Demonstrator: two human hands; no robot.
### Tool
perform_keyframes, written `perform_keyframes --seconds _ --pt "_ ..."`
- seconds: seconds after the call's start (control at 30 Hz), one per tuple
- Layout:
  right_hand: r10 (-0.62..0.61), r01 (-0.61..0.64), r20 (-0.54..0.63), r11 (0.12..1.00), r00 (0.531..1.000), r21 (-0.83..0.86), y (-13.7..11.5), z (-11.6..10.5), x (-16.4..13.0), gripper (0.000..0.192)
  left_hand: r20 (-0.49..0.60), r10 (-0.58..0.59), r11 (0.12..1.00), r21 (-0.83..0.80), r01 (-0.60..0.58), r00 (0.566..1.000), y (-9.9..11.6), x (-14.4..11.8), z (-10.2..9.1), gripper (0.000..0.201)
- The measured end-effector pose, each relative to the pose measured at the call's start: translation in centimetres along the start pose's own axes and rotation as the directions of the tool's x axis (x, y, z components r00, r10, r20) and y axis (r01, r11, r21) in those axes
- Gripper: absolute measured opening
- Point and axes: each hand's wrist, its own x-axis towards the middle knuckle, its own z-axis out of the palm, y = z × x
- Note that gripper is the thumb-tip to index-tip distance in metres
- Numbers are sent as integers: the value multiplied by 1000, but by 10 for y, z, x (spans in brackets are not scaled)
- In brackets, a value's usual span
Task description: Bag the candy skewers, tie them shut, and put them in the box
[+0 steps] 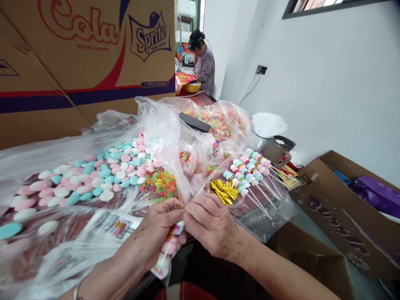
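Note:
A bagged marshmallow skewer (169,250) hangs tilted below my hands, its printed plastic sleeve showing pink, white and blue pieces. My left hand (158,229) is closed around the upper part of this bag. Fingers of my right hand (212,223) are pinched together at the bag's neck, against the left fingertips. A white stick (201,191) pokes up between the hands. A small golden glint shows by my left thumb; the fingers hide most of what is there. Just beyond my right hand lies a pile of gold twist ties (223,191).
Loose marshmallows (84,177) cover the left of the table. Printed sleeves (109,225) lie before them. Bagged gummy rings (161,183) sit mid-table, with finished skewers (250,171) to the right. Cardboard boxes (337,216) stand right; a large carton (87,75) back left. A co-worker (204,66) stands behind.

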Motion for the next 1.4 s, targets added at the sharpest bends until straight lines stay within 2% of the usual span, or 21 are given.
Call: perform_keyframes --seconds 0.13,0.27,0.4,0.5,0.6,0.67,0.7,0.73,0.77,0.83,0.87,0.9,0.93,0.97,1.03,1.1,1.13,1.2,1.23,1.33,1.4 --pt "-56 33 163 989 985 141 13 -8 -3 22 133 -166 964 233 131 977 6 2 -10 19" --pt "-143 109 194 979 971 173 12 -14 -3 19 265 -280 896 417 152 923 6 1 -15 8" --pt "-258 210 219 952 941 221 11 -25 1 15 303 -365 809 572 139 880 7 -2 -16 5" --pt "-280 232 245 950 928 209 7 -30 3 19 315 -369 799 588 126 874 6 -3 -18 12" --pt "-191 174 271 981 943 85 -4 -26 2 23 227 -257 758 650 50 939 4 0 -17 13" --pt "-39 57 244 996 969 -65 -11 -16 3 23 139 -29 707 703 -78 990 5 1 -13 11" --pt "49 -21 204 990 978 -139 -13 -10 4 23 104 143 666 726 -173 984 6 0 -10 10" --pt "142 -112 145 974 979 -198 -13 -4 7 23 84 325 611 742 -277 942 8 -1 -6 9" --pt "228 -206 72 952 971 -227 -10 2 11 23 79 503 536 752 -383 860 9 -3 -3 8" --pt "385 -395 -89 901 919 -178 0 10 22 25 95 777 344 763 -547 622 8 -9 1 9" --pt "450 -466 -153 879 880 -97 5 12 28 24 107 846 273 755 -596 523 6 -13 2 13" --pt "514 -523 -206 852 833 11 10 12 34 23 117 880 234 738 -633 461 3 -16 3 18" --pt "571 -558 -237 820 786 128 13 12 40 22 105 888 247 713 -656 448 -1 -20 3 22" --pt "613 -566 -248 789 750 238 14 11 45 20 69 867 324 676 -662 494 -4 -22 2 23" --pt "637 -531 -257 758 726 378 6 8 53 18 -48 718 614 513 -600 694 -4 -25 0 21" --pt "573 -451 -268 797 774 402 -9 6 56 18 -111 476 868 218 -446 872 6 -26 -4 33" --pt "530 -411 -270 823 804 392 -17 6 57 19 -115 406 914 58 -401 907 15 -27 -7 40" --pt "498 -378 -250 833 830 405 -28 7 55 19 -70 406 898 -157 -412 911 37 -31 -15 46" --pt "517 -389 -226 812 826 435 -30 8 54 18 -59 495 845 -201 -496 867 46 -34 -19 46" --pt "614 -453 -189 724 766 520 -26 13 52 15 157 455 889 -33 -456 876 59 -40 -34 47" --pt "612 -438 -206 725 763 531 -25 16 53 14 171 327 936 76 -344 929 53 -39 -41 45"
